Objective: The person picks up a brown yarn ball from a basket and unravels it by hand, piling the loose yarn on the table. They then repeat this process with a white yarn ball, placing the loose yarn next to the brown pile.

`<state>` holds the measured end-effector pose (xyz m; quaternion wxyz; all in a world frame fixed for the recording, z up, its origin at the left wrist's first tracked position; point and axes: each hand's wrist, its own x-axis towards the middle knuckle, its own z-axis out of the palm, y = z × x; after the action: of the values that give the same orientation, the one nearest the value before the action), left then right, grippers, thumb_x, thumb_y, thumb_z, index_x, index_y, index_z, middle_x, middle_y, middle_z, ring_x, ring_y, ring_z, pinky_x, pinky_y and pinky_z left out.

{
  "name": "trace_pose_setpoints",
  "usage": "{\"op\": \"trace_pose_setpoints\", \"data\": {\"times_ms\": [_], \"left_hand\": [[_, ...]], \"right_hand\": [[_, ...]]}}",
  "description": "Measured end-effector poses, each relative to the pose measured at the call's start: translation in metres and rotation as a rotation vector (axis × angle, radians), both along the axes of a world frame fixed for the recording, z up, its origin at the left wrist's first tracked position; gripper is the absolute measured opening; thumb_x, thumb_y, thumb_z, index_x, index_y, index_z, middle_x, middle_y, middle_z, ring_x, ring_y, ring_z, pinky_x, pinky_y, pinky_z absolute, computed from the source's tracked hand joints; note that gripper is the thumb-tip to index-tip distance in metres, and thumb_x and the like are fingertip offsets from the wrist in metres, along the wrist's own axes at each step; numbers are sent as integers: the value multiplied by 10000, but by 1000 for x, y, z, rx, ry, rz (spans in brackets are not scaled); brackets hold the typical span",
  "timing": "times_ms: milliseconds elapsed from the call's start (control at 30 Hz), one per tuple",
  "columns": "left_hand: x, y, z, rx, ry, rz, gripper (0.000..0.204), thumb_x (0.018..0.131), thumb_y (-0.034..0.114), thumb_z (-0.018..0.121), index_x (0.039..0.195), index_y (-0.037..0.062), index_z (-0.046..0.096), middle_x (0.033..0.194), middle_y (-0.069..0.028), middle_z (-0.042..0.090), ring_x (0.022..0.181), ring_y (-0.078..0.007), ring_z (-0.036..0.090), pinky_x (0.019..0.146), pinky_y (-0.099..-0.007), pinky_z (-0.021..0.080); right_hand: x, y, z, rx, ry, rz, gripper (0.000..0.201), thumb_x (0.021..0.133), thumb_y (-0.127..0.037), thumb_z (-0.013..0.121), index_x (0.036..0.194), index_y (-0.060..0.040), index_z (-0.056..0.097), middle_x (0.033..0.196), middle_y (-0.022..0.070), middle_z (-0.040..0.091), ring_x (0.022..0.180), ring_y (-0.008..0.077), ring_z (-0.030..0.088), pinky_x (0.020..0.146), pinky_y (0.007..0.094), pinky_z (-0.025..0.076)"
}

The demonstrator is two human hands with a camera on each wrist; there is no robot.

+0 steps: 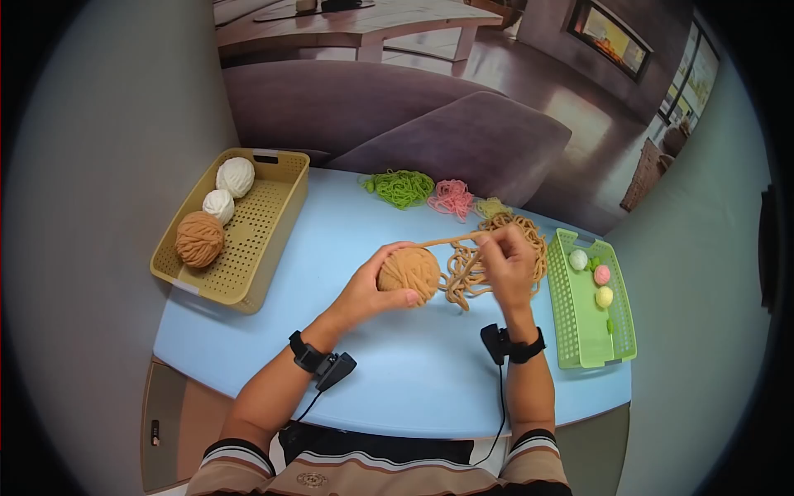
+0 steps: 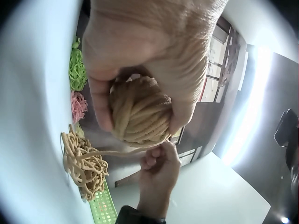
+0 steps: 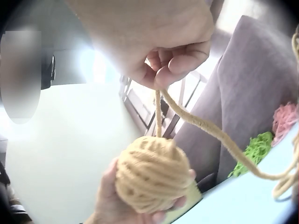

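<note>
My left hand [image 1: 370, 285] grips a tan ball of yarn [image 1: 410, 276] above the blue table, fingers behind it and thumb across its front. To the right, my right hand [image 1: 509, 258] pinches the tan yarn strand [image 3: 202, 122] between thumb and fingertips. From the ball the strand runs taut to that pinch, then droops toward a loose tan yarn heap [image 2: 85, 164]. In the right wrist view the ball [image 3: 153, 174] shows many crossing wraps, with the left hand's fingers around its lower side.
A tan basket [image 1: 285, 207] at left holds two white yarn balls [image 1: 236, 177] and a brown one [image 1: 199, 240]. Green yarn [image 1: 402, 188] and pink yarn [image 1: 452, 199] lie along the back. The green basket [image 1: 566, 331] at right holds several small pieces.
</note>
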<state>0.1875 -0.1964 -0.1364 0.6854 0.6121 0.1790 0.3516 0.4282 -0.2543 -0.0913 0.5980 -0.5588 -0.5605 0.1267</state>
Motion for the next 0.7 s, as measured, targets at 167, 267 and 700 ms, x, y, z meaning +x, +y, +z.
{"op": "trace_pose_setpoints", "data": {"times_ms": [167,267,700], "left_hand": [[-2,-3,1,7,-69,-11,806,814,232,816,1462,10,392,1350,-122,551,1251,-199,558,1064,-352,469],[-2,1,3,-72,-172,106,770,842,226,791,1456,-3,387,1342,-133,554,1239,-200,563,1059,-350,472],[1,9,-9,-168,-138,231,743,888,263,754,1457,-8,361,1342,-142,545,1234,-201,558,1046,-353,478]], "right_hand": [[46,8,5,64,270,-150,171,956,-93,639,808,-48,567,609,-30,539,487,34,455,446,196,326],[90,8,-4,28,271,-270,138,952,-107,638,843,-32,599,622,-13,568,504,44,487,466,208,366],[-40,-4,-6,-212,-477,123,273,856,-207,785,1058,-40,708,783,71,695,620,172,654,578,315,512]]}}
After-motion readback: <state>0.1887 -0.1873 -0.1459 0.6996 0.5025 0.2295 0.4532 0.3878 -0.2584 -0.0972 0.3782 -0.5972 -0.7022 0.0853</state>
